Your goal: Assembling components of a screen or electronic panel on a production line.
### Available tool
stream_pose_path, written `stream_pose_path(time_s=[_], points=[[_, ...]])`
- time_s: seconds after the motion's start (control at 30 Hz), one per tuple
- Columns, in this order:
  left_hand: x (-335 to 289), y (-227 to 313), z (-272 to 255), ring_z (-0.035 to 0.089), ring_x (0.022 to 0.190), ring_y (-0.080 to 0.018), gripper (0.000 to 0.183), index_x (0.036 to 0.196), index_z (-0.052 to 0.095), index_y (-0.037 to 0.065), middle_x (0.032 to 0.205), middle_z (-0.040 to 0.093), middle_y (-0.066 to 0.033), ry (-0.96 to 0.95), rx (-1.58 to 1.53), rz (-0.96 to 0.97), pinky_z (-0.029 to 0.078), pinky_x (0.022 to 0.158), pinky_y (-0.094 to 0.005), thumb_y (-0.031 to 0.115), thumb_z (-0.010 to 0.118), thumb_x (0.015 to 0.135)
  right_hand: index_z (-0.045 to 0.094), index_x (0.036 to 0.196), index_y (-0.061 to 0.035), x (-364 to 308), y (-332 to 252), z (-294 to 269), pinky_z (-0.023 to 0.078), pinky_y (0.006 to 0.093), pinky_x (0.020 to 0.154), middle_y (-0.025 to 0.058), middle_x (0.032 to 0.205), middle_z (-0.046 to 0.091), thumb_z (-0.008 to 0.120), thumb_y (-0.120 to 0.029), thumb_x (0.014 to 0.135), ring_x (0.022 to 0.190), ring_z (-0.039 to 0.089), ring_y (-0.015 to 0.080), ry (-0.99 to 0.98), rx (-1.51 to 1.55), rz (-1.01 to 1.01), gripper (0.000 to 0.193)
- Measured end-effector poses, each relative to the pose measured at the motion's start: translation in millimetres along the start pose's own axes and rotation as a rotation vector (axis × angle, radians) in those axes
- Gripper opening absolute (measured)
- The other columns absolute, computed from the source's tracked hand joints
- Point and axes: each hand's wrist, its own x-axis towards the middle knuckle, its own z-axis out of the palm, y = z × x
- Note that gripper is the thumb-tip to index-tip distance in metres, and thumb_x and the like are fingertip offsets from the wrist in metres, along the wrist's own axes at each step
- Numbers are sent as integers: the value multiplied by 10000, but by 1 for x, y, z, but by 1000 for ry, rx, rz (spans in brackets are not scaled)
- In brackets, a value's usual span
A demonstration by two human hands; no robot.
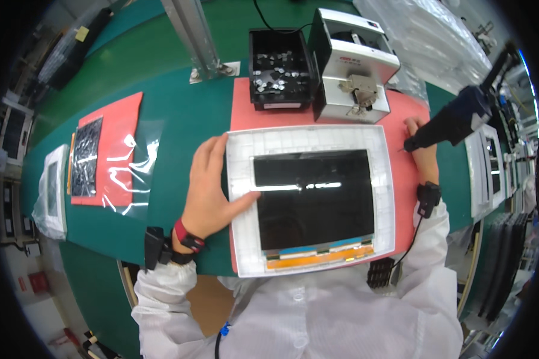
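A white plastic frame [310, 139] lies in front of me, with a dark glossy display panel [317, 209] set in it. Orange and blue strips [320, 258] run along the panel's near edge. My left hand [208, 188] rests at the frame's left side, fingers stretched out along the edge, thumb reaching across the rim to the panel. To the right of the frame is my right hand [424, 160], partly covered by a black electric screwdriver [452, 122] that slants down in front of it. Whether the right hand grips the screwdriver cannot be made out.
Behind the frame stand a black bin [279, 72] of small metal pieces and a silver tape-dispenser-like machine [353, 72]. A metal post [191, 36] rises from the green table [185, 107]. At left, a wrapped panel [87, 157] lies on pink foam [123, 149]. More white frames [480, 173] sit at right.
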Motion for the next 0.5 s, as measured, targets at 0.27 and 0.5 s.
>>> stream_pose_path(time_s=[0.27, 0.5], points=[[7, 3, 13, 345, 1352, -434, 990, 1492, 272, -14, 1465, 313, -265, 12, 34, -114, 302, 1118, -469, 196, 791, 676, 656, 937, -58, -4, -6, -4, 343, 202, 553, -53, 704, 492, 573, -220, 977, 622, 417, 26, -7, 364, 344, 186], [14, 10, 14, 300, 1391, -431, 978, 1492, 274, -20, 1484, 307, -260, -76, 53, -129, 257, 1146, -463, 164, 780, 674, 657, 968, -45, -17, -1, -14, 416, 184, 616, -65, 841, 588, 609, -157, 976, 700, 498, 17, 51, 154, 192, 121]])
